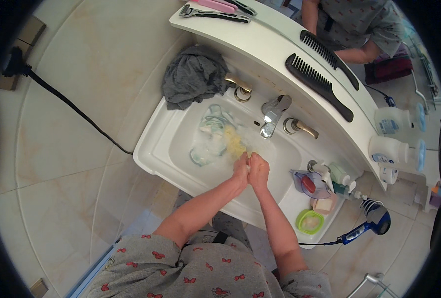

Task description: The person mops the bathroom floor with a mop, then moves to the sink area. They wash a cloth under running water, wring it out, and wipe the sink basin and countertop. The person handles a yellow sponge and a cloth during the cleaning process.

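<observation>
Over the white washbasin, my left hand and my right hand are pressed together, both closed on a yellow cloth. Part of this cloth shows beyond my fingertips in the cloudy, sudsy water; the rest is hidden by my hands. Left of it, a wet pale cloth with green-blue parts lies partly under the suds. A chrome faucet spout points into the basin ahead of my hands. Lever handles stand on its left and right.
A crumpled dark grey cloth rests on the basin's back left corner. Soap dishes, one a green container, line the right rim. A blue hair dryer hangs beyond them. The mirror shelf holds razors and a black comb.
</observation>
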Tool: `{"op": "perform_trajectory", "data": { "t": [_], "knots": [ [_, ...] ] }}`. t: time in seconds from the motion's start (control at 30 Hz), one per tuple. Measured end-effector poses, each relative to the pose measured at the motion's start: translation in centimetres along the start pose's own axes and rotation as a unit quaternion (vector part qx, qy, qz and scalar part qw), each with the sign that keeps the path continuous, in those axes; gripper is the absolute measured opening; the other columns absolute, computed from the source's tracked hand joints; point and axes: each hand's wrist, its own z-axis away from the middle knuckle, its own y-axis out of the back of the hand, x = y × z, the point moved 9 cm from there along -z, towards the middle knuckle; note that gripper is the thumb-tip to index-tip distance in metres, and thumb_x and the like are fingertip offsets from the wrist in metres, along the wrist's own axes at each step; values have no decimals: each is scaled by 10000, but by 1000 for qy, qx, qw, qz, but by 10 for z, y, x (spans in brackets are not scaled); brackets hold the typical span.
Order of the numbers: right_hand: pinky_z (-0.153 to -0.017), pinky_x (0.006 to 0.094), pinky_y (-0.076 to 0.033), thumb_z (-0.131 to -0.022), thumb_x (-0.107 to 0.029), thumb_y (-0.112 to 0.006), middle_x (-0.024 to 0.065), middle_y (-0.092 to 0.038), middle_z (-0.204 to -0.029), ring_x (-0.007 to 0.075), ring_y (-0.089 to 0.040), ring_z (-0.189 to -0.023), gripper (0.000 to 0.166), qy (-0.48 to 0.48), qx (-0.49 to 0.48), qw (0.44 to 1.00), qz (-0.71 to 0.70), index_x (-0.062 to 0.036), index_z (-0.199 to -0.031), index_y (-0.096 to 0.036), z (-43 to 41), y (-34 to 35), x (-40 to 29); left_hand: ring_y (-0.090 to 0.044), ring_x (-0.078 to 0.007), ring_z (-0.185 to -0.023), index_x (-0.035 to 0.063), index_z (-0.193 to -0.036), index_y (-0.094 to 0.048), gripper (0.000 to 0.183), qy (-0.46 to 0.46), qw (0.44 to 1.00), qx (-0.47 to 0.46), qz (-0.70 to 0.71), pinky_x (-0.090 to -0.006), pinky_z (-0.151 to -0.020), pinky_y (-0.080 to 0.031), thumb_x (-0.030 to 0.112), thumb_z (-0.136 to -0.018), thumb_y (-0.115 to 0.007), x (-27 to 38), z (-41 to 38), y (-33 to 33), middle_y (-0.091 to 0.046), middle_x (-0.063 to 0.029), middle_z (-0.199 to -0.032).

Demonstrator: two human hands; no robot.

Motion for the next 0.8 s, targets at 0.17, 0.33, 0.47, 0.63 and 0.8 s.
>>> {"op": "perform_trajectory", "data": {
  "t": [0.17,0.33,0.47,0.63,0.8],
  "knots": [
    [-834,346,-458,-950,-228,-491,190,-643,-1005,327,-601,-960,258,-94,102,990,-38,-46,-1089,-611,-34,31,116,-550,-163,-830,82,-1089,-594,414,5,969,-34,-247,-356,-685,-446,449,-922,-495,27,-40,17,-587,-52,-987],
    [-1021,503,-303,-915,-271,-524,231,-458,-1338,404,-388,-1269,470,107,35,940,323,-137,-1360,-453,6,-19,92,-551,-234,-1084,105,-1295,-486,542,-136,923,3,-359,-361,-899,-436,441,-876,-558,107,-56,31,-569,-108,-1175],
    [-1043,588,-229,-924,-353,-495,219,-395,-1411,404,-325,-1332,520,235,-183,873,385,-205,-1415,-404,24,-58,66,-541,-313,-1138,143,-1324,-458,541,-220,781,7,-585,-403,-949,-428,392,-859,-575,137,-32,18,-543,-159,-1247],
    [-1057,541,-219,-904,-356,-520,203,-365,-1436,381,-300,-1345,482,1,-85,925,370,-156,-1340,-484,-11,-35,109,-567,-344,-1072,162,-1282,-493,484,-233,676,-12,-699,-429,-912,-451,363,-849,-578,169,13,7,-569,-173,-1204],
    [-1032,514,-283,-886,-314,-537,239,-407,-1376,367,-369,-1292,396,200,-69,893,398,-149,-1244,-577,12,-52,80,-622,-347,-898,170,-1214,-546,402,-296,559,24,-774,-443,-823,-490,340,-852,-586,206,35,6,-629,-152,-1046]
  ]
}}
